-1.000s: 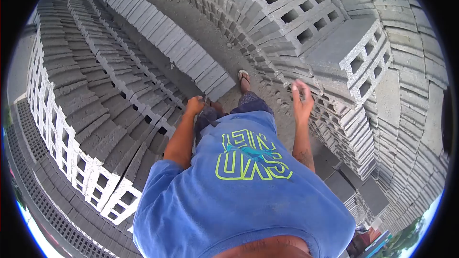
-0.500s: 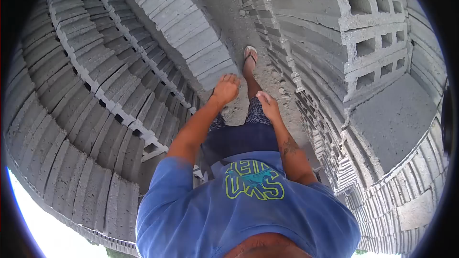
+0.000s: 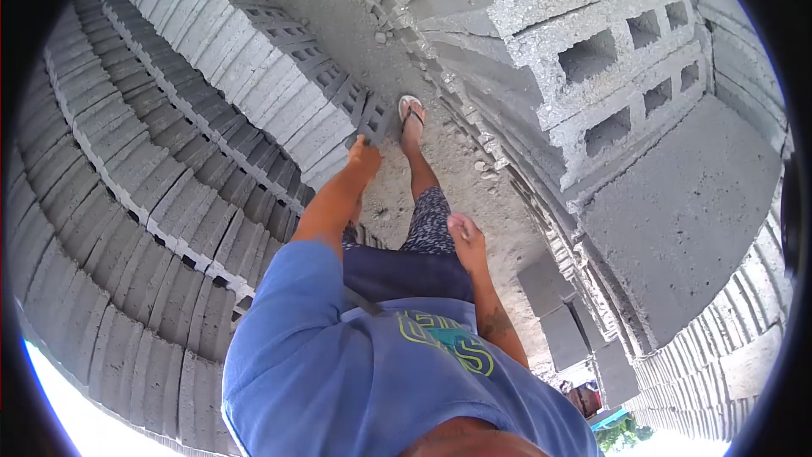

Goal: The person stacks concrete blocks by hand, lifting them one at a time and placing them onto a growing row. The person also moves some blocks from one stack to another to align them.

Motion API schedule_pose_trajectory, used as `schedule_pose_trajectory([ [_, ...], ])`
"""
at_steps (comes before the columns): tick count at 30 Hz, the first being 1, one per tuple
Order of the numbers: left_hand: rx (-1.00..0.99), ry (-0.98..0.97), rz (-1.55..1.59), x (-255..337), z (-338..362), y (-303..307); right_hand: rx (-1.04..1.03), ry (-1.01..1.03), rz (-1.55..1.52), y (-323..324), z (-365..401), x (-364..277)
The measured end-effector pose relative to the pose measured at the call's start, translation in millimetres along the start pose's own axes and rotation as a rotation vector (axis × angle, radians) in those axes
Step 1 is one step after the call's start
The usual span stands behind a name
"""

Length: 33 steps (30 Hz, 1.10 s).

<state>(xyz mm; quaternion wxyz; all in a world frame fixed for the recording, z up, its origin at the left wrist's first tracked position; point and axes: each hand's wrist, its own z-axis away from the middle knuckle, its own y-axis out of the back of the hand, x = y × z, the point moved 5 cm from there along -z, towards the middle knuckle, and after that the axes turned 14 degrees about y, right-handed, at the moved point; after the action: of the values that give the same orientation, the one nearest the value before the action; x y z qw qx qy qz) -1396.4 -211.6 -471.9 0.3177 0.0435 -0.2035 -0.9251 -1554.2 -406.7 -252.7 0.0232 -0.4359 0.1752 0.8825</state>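
Note:
My left hand [image 3: 364,162] reaches forward to the near corner of a long row of grey hollow concrete blocks [image 3: 309,123]. A finger is stretched out right at the end block's edge, and nothing shows in the hand. The blocks stand side by side, with their hollow openings toward the walkway. Beside my right thigh hangs my right hand [image 3: 468,239], its fingers loosely bent and holding nothing visible. The patterned shorts [image 3: 429,220] are just next to it.
Tall stacked concrete blocks [image 3: 592,59] rise on the right, with a flat block face [image 3: 685,211] below them. More block rows [image 3: 127,169] curve along the left. Between them runs a narrow dirt path [image 3: 457,152] with rubble, where my sandaled foot [image 3: 411,110] stands.
My left hand has moved left and lower in the view, to the block row's corner. My right hand has dropped lower beside the thigh. The view has shifted, showing more block openings on the left row.

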Motion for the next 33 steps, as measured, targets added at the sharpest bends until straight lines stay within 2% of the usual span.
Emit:
schedule_pose_trajectory([
  [1,0.153,0.027,0.034,-5.5,16.5,1.4,-0.028,0.027,-0.007,-8.2,-3.8,-1.7],
  [2,0.151,0.025,0.000,-7.1,32.2,-2.2,-0.009,0.028,-0.035,-15.0,-4.3,-3.6],
  [4,0.206,0.015,0.057,-14.6,85.5,26.0,-0.177,0.100,0.209,-34.2,-8.8,-25.5],
  [5,0.215,0.006,0.021,-17.3,110.6,39.1,-0.275,-0.025,0.168,-44.5,-7.7,-38.7],
  [6,0.234,-0.051,0.030,-17.5,136.1,54.9,-0.242,-0.018,0.148,-57.2,0.5,-42.7],
  [8,0.344,-0.113,0.080,-18.8,189.0,86.9,-0.231,0.207,0.246,-90.0,15.6,-53.4],
  [10,0.484,-0.155,0.155,-24.5,238.2,101.4,-0.233,0.342,0.218,-118.5,38.3,-73.4],
  [11,0.480,-0.150,0.181,-28.6,264.4,114.3,-0.248,0.403,0.222,-130.9,49.1,-88.8],
  [12,0.471,-0.138,0.211,-32.5,297.0,130.4,-0.324,0.350,0.244,-136.6,60.0,-113.7],
  [14,0.501,-0.129,0.238,-38.3,356.4,152.8,-0.210,0.724,0.286,-149.0,77.0,-152.0],
  [15,0.528,-0.128,0.300,-40.9,383.2,168.2,-0.184,0.742,0.269,-156.3,84.7,-164.7],
  [17,0.539,-0.093,0.261,-41.2,435.0,196.4,-0.010,0.970,-0.032,-160.9,109.5,-200.4],
  [18,0.542,-0.062,0.257,-39.6,459.7,210.7,-0.002,0.986,-0.046,-164.4,113.6,-215.9],
  [20,0.526,0.015,0.233,-31.3,506.4,243.3,0.084,1.147,-0.208,-159.1,126.2,-253.1],
  [22,0.515,0.099,0.206,-18.2,542.3,266.6,0.070,1.226,-0.323,-146.2,138.1,-283.8],
  [25,0.700,0.216,0.106,8.6,598.1,291.8,0.076,1.354,-0.467,-118.9,148.3,-319.7],
  [26,0.689,0.237,0.080,20.1,614.3,298.4,0.049,1.435,-0.480,-110.7,152.6,-330.4],
  [28,0.816,0.276,0.066,44.8,645.8,321.5,0.024,1.538,-0.482,-88.6,155.9,-350.0],
  [30,0.910,0.252,0.018,67.4,667.5,340.0,0.126,1.706,-0.518,-61.0,161.7,-369.1],
  [32,1.030,0.210,-0.012,89.9,686.9,360.6,0.097,1.721,-0.518,-32.9,158.3,-381.5],
  [33,1.077,0.170,-0.008,96.1,691.6,368.9,0.168,1.794,-0.459,-15.5,156.3,-387.6],
])
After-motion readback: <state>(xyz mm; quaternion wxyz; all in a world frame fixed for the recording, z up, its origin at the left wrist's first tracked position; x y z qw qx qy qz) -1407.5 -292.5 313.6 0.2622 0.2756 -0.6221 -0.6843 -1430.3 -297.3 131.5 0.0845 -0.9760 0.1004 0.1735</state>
